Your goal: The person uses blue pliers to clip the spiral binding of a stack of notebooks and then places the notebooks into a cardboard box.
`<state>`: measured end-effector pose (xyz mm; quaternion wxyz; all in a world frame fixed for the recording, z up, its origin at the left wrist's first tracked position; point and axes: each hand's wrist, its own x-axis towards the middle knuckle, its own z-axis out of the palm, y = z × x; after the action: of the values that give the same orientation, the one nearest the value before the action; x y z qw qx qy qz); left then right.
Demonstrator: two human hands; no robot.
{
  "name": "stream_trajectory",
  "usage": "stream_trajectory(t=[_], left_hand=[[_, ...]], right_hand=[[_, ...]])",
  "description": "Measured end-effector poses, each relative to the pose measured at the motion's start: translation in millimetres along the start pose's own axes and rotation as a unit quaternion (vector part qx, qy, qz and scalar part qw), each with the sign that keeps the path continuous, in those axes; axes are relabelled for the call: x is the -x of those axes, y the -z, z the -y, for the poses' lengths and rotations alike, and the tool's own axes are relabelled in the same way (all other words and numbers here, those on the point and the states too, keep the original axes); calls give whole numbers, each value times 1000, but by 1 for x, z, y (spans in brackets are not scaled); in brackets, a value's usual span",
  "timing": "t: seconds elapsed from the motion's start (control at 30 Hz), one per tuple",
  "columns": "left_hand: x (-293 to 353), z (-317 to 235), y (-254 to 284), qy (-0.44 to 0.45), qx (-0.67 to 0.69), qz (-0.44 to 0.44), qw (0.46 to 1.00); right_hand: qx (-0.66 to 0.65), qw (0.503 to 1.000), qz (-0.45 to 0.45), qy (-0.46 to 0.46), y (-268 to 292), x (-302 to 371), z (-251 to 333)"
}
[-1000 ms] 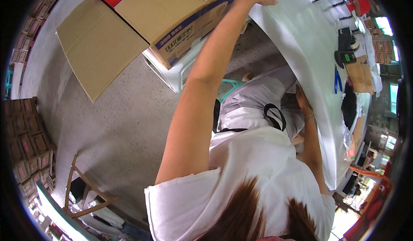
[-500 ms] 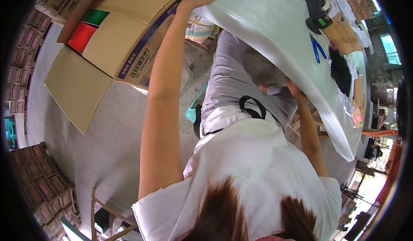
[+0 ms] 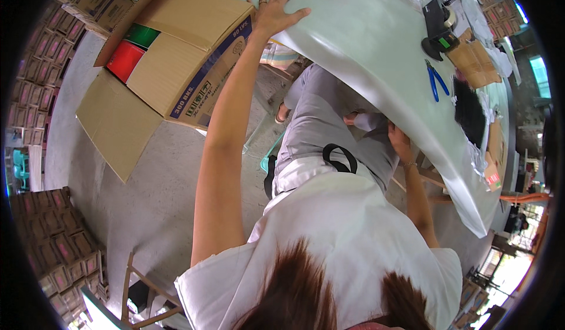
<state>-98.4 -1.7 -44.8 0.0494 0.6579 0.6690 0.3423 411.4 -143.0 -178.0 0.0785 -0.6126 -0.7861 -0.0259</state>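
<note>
My left hand [image 3: 279, 13] lies with spread fingers on the white-covered table [image 3: 347, 30], close to the corner of an open cardboard box [image 3: 176, 53]. Nothing is in that hand. Inside the box, a red item [image 3: 125, 60] and a green item [image 3: 141, 36] show between the flaps. My right hand [image 3: 400, 143] is low at the table's near edge, against the hanging cover and above my leg. Its fingers are partly hidden, so I cannot see whether they grip anything.
Blue-handled pliers [image 3: 436, 81], a black tape dispenser [image 3: 438, 30] and a torn piece of cardboard [image 3: 474, 59] lie on the table's right part. A black bristly bundle [image 3: 469, 107] is beside them. Stacked cartons [image 3: 53, 236] and a wooden frame [image 3: 132, 289] stand at the left.
The view has shifted, so the table and box sit slightly lower and further right. My left hand stays on the table; my right hand stays by its edge.
</note>
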Motion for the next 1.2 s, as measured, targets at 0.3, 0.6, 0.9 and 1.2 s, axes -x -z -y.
stream_trajectory(t=[0.3,0.6,0.9,1.2], left_hand=[[7,-3,18,16,-4,58,998],[-7,-4,47,-30,49,196,979],[-9,-4,55,-2,85,208,975],[4,-11,38,-15,88,126,988]], right_hand=[[-344,873,326,114,71,-30,98],[-341,798,458,193,178,-78,154],[-526,747,395,93,213,-129,151],[-639,659,395,-13,197,-152,136]])
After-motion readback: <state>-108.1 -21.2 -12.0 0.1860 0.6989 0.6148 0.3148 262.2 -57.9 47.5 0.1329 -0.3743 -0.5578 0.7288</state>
